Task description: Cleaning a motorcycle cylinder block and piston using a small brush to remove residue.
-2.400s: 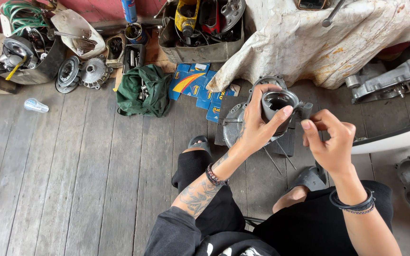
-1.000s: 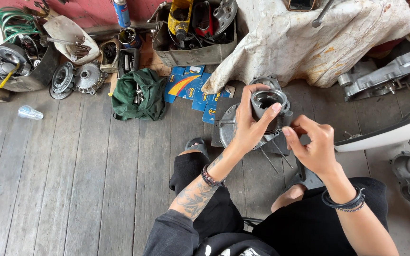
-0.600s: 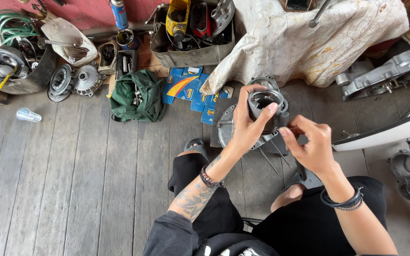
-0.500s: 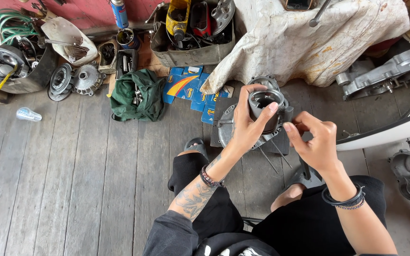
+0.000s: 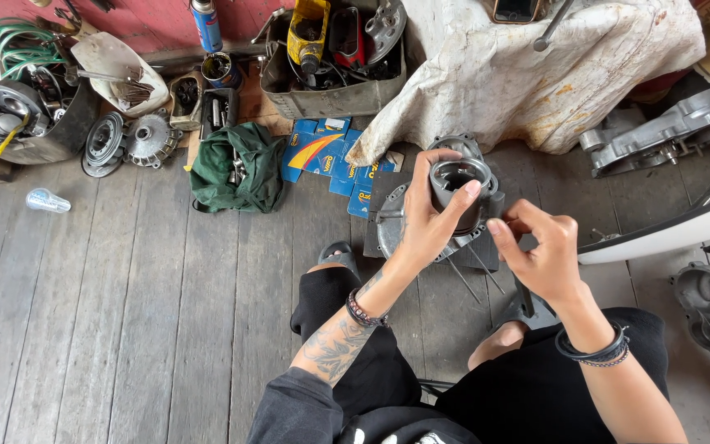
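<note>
Left hand: grip closed around a grey metal engine cylinder, held open end up above the grey plank floor, over a round engine case. Right hand: just beside the cylinder, fingertips pinched together; contents cannot be told. Green cloth lies well to the left.

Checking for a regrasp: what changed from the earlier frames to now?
Little. The right hand drew in closer to the metal cylinder, fingers pinched beside its rim; whether they hold anything is unclear. The left hand kept its grip around the cylinder. The green cloth and blue packets stayed put.
</note>
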